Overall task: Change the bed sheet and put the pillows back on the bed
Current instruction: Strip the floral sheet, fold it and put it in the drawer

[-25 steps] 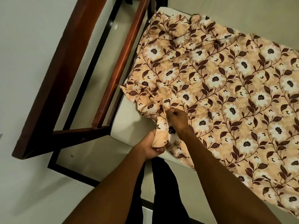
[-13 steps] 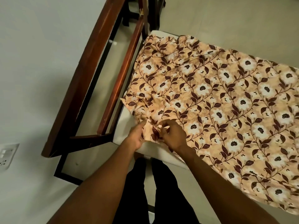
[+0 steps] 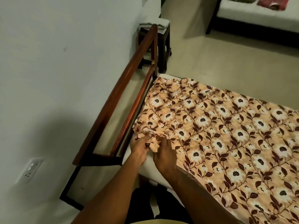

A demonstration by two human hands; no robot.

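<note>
A peach bed sheet (image 3: 226,135) with white flowers and dark brown leaves lies spread over the white mattress (image 3: 148,168). Its near corner is bunched up at the head end, beside the wooden headboard (image 3: 116,101). My left hand (image 3: 140,148) grips that bunched corner from the left. My right hand (image 3: 165,154) holds the same bunch from the right, with its fingers curled into the fabric. The bare mattress corner shows under and in front of both hands. No pillow is in view.
A white wall (image 3: 56,70) with a socket (image 3: 30,170) runs along the left. A dark wooden stool (image 3: 160,46) with folded white cloth stands past the headboard. Another bed (image 3: 258,15) with a red item is at the far right. Tiled floor lies between.
The view has tilted up, showing the stool and the far bed. Both hands have moved up along the sheet's corner toward the headboard and still hold the bunched fabric.
</note>
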